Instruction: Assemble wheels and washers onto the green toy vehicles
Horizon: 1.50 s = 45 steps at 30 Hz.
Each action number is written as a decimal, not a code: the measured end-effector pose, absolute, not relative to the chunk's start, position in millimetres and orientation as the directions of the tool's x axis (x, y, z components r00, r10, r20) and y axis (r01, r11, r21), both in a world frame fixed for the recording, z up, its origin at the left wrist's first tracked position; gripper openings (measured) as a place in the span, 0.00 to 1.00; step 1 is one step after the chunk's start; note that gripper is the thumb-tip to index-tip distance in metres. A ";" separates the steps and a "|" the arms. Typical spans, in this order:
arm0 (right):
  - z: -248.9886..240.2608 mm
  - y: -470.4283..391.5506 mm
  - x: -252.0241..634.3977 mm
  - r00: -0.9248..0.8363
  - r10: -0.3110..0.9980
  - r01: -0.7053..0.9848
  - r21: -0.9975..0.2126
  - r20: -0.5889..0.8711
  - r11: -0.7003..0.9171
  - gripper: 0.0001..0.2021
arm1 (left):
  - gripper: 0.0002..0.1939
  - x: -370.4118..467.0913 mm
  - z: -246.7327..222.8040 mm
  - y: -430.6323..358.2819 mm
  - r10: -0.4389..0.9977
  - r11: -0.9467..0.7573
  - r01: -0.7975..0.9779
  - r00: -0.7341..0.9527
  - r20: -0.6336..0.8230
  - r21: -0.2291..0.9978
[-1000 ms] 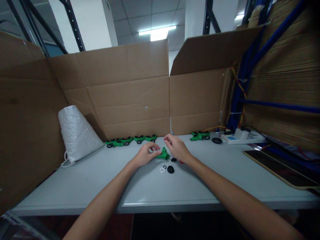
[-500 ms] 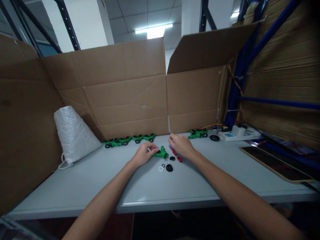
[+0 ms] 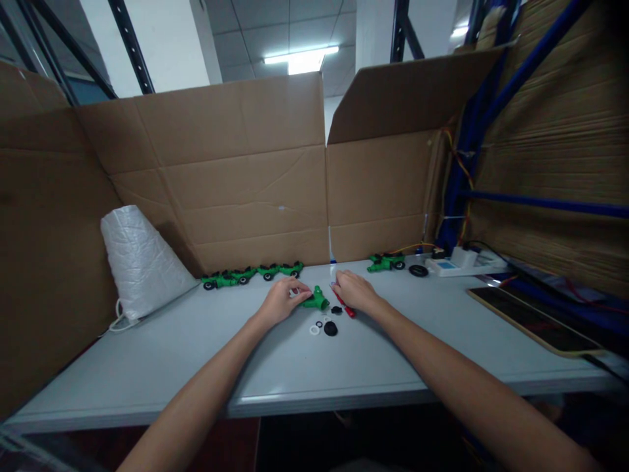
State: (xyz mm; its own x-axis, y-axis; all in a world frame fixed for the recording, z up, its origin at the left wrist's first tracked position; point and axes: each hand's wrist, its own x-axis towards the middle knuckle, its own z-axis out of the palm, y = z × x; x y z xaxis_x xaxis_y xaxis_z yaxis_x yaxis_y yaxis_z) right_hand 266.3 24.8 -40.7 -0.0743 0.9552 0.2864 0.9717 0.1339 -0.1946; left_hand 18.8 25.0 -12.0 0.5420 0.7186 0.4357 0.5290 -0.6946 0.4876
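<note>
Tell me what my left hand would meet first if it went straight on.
Probably the green part, right in front of your left hand; depth is unclear, so they may already touch.

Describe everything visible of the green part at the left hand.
The green part is bright green and looks like moulded plastic, with a thick body, a short stub pointing away from the person, and a dark spot at its right end. It appears to rest on the table, left of the red tool. The left hand has its fingertips at the left end, hiding it; how firmly they grip is unclear. The right hand is apart from it.
</note>
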 end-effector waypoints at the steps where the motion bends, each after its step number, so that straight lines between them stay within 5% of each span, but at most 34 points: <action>1: -41.6 24.7 265.8 -0.072 0.952 0.972 -0.193 0.298 0.134 0.13 | 0.15 19.4 -12.4 25.2 0.716 -0.697 0.526 0.542 0.439 0.488; 6: -40.2 21.4 263.1 -0.012 0.946 0.969 -0.228 0.325 0.091 0.13 | 0.14 19.2 -15.7 28.1 0.718 -0.693 0.501 0.542 0.437 0.518; 9: -29.3 18.6 261.7 0.042 0.901 0.930 -0.346 0.431 0.122 0.14 | 0.15 17.5 -16.9 29.6 0.733 -0.675 0.488 0.532 0.424 0.553; 13: -7.2 13.5 253.4 0.058 0.722 0.658 -0.570 0.690 0.492 0.14 | 0.15 16.9 -17.7 29.6 0.739 -0.662 0.466 0.535 0.410 0.586; 19: 21.0 15.1 224.0 -0.079 0.684 0.277 -0.644 0.725 0.714 0.16 | 0.16 18.6 -20.9 29.3 0.751 -0.631 0.399 0.530 0.394 0.665; 45: 3.0 8.7 210.0 -0.121 0.678 0.247 -0.640 0.725 0.728 0.13 | 0.18 18.9 -30.7 37.0 0.771 -0.604 0.400 0.512 0.378 0.690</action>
State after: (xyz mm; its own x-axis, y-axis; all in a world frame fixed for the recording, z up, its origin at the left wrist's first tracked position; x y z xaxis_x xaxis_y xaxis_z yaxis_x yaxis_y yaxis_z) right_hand 210.0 8.7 3.0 -0.1213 0.6781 0.7248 0.2473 0.7279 -0.6396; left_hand 18.9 37.0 -30.7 0.5120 0.7713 0.3781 0.3995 -0.6035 0.6900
